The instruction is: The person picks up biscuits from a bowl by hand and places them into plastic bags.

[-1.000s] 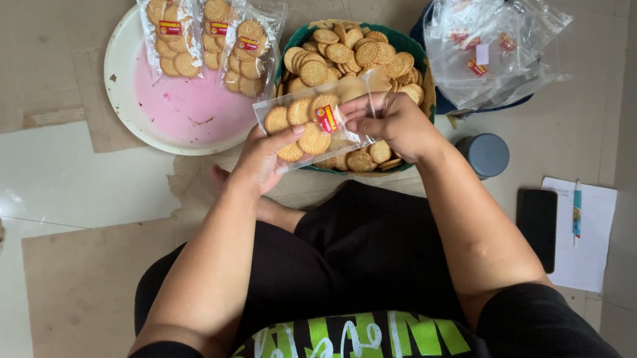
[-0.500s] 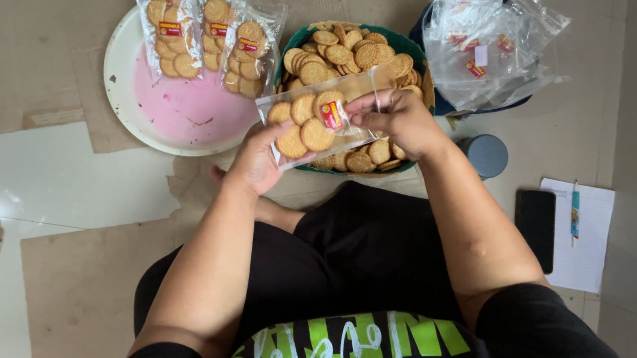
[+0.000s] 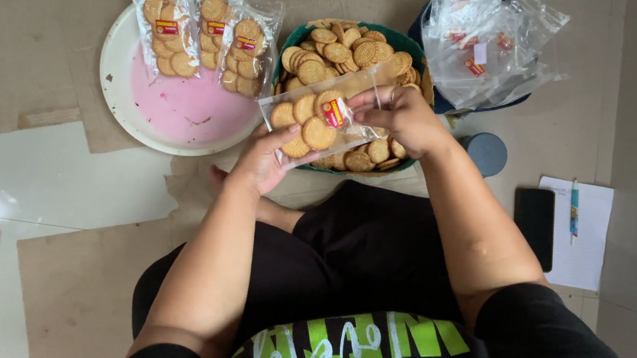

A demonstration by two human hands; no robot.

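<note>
left hand: your palm is cupped under the lower end of the clear biscuit bag, thumb along its near edge, fingers mostly hidden beneath it.
right hand: your fingers are pinched on the bag's upper right end, at its open mouth; can't tell if a biscuit sits between the fingertips.
biscuit bag: held off the floor between both hands, tilted, low end left and mouth end right. It hangs over the near rim of the green bowl. Several round biscuits show inside, plus a small red and yellow label.
green bowl: just beyond your hands, heaped with loose round biscuits. It touches or nearly touches the plate on its left.
round plate: white rim, pink centre, left of the bowl. Three filled bags lie side by side across its far edge.
empty bags: crumpled clear pile in a dark blue tub, right of the bowl.
grey lid: on the floor just beside your right forearm.
phone: dark, lying on a white paper sheet with a pen, well to your right.
floor: pale tile with flattened brown cardboard spread on it.
</note>
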